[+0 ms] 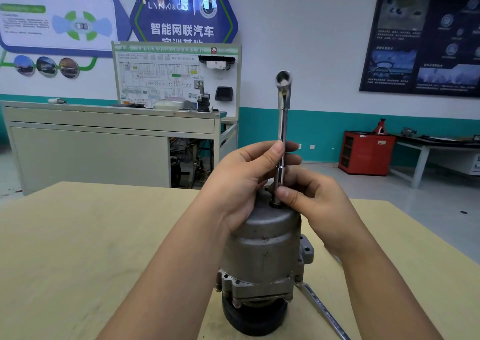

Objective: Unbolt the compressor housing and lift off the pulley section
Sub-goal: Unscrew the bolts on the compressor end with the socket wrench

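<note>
Bare left hand [241,181], bare right hand [319,204], bare forearms [168,274], short plain fingernails [281,192]

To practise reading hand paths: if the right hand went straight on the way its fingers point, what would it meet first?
The upright wrench, which the right hand now pinches low down; beyond that, probably the left hand.

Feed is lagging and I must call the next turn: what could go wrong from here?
The compressor stands on end on its black pulley with no clamp in view; torque may tip it. The upright socket wrench is only pinched by the left hand and right hand, so it could slip off its seat.
</note>
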{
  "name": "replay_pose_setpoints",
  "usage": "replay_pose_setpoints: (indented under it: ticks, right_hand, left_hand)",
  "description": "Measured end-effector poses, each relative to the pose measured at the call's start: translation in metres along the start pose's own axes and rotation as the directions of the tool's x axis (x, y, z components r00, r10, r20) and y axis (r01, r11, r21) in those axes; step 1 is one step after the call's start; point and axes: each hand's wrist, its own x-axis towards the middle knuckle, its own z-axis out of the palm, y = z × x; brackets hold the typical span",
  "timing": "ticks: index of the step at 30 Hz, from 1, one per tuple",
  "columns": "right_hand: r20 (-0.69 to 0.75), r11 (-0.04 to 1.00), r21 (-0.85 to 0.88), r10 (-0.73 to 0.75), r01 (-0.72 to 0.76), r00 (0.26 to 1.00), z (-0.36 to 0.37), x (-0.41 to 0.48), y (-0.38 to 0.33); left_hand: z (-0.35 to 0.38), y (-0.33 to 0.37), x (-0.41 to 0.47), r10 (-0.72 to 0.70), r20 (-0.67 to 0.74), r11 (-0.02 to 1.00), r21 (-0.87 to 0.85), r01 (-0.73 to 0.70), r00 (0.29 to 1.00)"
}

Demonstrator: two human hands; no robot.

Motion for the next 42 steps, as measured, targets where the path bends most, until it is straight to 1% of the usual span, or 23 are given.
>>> replay_pose_setpoints:
  ticks: [4,11,13,16,18,22,27,31,33,37,42]
  right_hand:
    - [0.019,0.999,0.030,-0.025,0.025,1.000,0.0024,-0.0002,-0.0002]
    - [0.058,0.992,0.122,0.011,-0.018,0.998,0.0007,-0.0022,-0.0002]
    - [0.047,0.990,0.138,0.030,-0.036,0.998,0.0026,-0.0015,-0.0007]
    - [-0.008,0.985,0.163,0.049,-0.047,0.999,0.0048,0.0007,0.0020]
    - [-0.005,0.982,0.181,0.046,-0.045,0.999,0.0044,0.0008,0.0026]
    - [0.050,0.986,0.161,0.041,-0.049,0.998,0.0011,0.0000,0.0035]
    - [0.085,0.982,0.181,0.046,-0.061,0.995,-0.0003,-0.0007,0.0032]
    - [0.067,0.977,0.202,0.057,-0.070,0.996,0.0012,0.0004,0.0050]
    - [0.062,0.977,0.200,0.058,-0.069,0.996,0.0010,0.0009,0.0057]
    - [0.082,0.983,0.173,0.055,-0.069,0.995,-0.0010,0.0003,0.0056]
    - [0.097,0.977,0.200,0.060,-0.079,0.993,-0.0023,-0.0008,0.0039]
  left_hand:
    - [0.0006,0.0006,-0.0001,-0.007,0.032,0.999,0.043,0.006,0.999]
    - [0.0015,0.0008,-0.0007,-0.022,0.018,0.999,0.024,0.021,1.000]
    - [0.0018,0.0009,-0.0005,-0.029,0.021,1.000,0.005,0.029,0.999]
    - [0.0020,0.0003,0.0005,-0.031,0.023,0.999,-0.026,0.031,0.999]
    - [0.0013,-0.0002,0.0011,-0.027,0.019,0.999,-0.025,0.028,0.999]
    - [-0.0002,-0.0008,0.0011,-0.015,0.013,1.000,-0.013,0.015,1.000]
    - [-0.0007,-0.0016,0.0022,-0.006,0.016,1.000,0.013,0.006,1.000]
    - [0.0002,-0.0010,0.0013,-0.016,0.033,1.000,-0.016,0.017,0.999]
    - [0.0007,-0.0014,0.0010,-0.009,0.031,1.000,-0.004,0.009,0.999]
    - [0.0003,-0.0017,0.0011,-0.006,0.026,0.999,0.041,0.005,1.000]
    - [-0.0009,-0.0028,0.0018,-0.016,0.024,1.000,0.025,0.015,1.000]
